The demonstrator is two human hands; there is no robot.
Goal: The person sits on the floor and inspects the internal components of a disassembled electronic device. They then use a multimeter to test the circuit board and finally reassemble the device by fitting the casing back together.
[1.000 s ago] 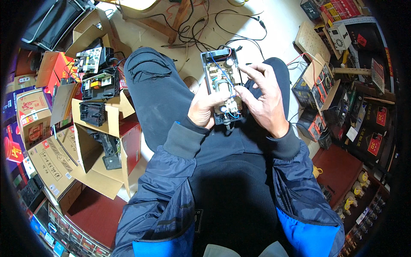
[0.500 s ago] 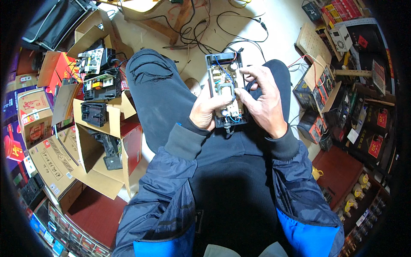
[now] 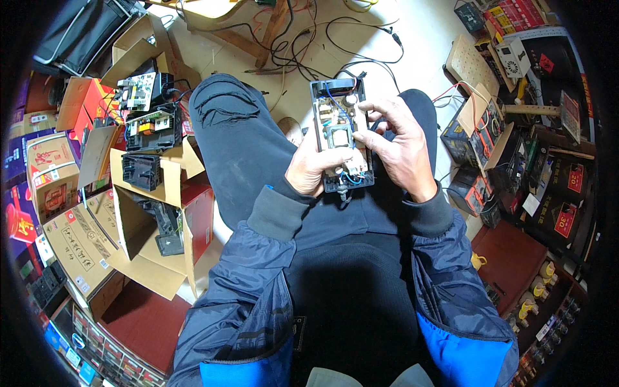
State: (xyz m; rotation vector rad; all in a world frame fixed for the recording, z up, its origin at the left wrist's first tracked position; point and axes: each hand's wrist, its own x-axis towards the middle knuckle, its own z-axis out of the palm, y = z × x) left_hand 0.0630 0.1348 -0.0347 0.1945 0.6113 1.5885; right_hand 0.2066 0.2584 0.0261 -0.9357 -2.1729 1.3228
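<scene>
Above my lap is an open black power supply unit, long and narrow, with its circuit board facing up. A small fan fills its far end, a boxy transformer sits mid-board, and blue wires cross the near end. My left hand is wrapped around the left side, its thumb lying over the board. At the right edge, my right hand grips the unit with thumb and bent fingers; the fingertips underneath are partly hidden.
Left of my knee stands an opened cardboard box, with similar uncovered units by it. Black cables tangle on the floor ahead. Boxed goods and shelves line the right, above a dark red board.
My right thumb and fingers have shifted slightly at the unit's right edge. The unit has tilted a little, and my left hand keeps its hold.
</scene>
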